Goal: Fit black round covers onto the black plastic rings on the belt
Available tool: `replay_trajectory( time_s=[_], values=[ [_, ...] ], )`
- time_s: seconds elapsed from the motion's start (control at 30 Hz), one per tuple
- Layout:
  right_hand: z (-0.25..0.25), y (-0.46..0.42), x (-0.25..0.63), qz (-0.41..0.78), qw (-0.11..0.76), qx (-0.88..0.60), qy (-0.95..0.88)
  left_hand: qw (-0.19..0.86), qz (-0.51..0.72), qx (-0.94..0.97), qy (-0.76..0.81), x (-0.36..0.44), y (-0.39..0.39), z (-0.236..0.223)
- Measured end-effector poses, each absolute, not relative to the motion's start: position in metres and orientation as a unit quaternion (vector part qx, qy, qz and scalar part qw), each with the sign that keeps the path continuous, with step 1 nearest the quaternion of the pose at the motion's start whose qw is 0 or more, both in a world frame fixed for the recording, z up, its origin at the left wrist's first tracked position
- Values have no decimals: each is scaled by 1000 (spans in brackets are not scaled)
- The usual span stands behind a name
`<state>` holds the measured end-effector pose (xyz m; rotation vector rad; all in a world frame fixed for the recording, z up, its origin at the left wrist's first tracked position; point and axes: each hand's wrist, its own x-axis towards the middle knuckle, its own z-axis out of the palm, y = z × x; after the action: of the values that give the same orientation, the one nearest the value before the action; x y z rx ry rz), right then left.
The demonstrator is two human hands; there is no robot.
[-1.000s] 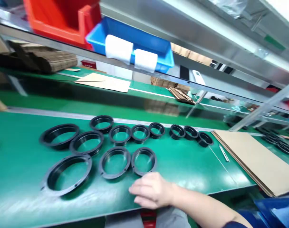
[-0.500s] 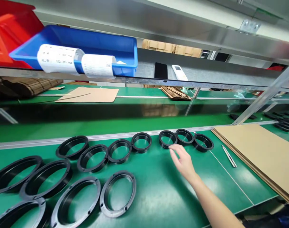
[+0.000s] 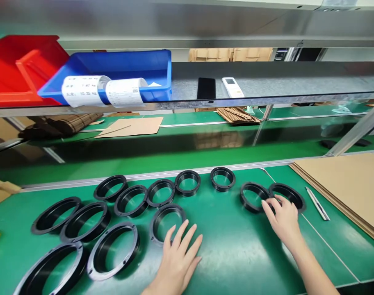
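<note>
Several black plastic rings of different sizes lie on the green bench top (image 3: 230, 246). My left hand (image 3: 177, 258) rests flat and open, fingers spread, its tips at the near edge of a mid-sized ring (image 3: 167, 221). My right hand (image 3: 283, 219) reaches to the right, its fingertips touching the near rims of two rings, one (image 3: 254, 196) on the left and one (image 3: 288, 195) on the right. A smaller ring (image 3: 222, 178) sits alone behind them. Larger flanged rings (image 3: 113, 250) lie at the left.
A stack of cardboard sheets (image 3: 347, 184) lies at the right, a thin metal tool (image 3: 318, 203) beside it. A shelf above carries a red bin (image 3: 17, 69), a blue bin (image 3: 122, 65) with label rolls (image 3: 103, 91), a phone (image 3: 206, 88) and a remote (image 3: 233, 87).
My right hand moved right and nearer, and two of the small rings came forward with it. My left hand came into view flat on the bench. The view tilted and shifted.
</note>
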<state>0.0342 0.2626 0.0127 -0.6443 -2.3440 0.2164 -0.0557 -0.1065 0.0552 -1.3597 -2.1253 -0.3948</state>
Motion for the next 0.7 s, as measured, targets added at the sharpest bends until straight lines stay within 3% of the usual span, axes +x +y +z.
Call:
replay_trajectory(
  time_s=[0.13,0.3,0.7],
  values=[
    [8,217,55,160,359,-117,-912,286,-142,-503,-803,-60,-93,60],
    [19,144,36,152,324,-7,-934,310,-186,-498,-788,-61,-93,64],
    [64,78,-10,175,318,-14,-932,367,-220,-478,-767,-94,-122,48]
  ],
)
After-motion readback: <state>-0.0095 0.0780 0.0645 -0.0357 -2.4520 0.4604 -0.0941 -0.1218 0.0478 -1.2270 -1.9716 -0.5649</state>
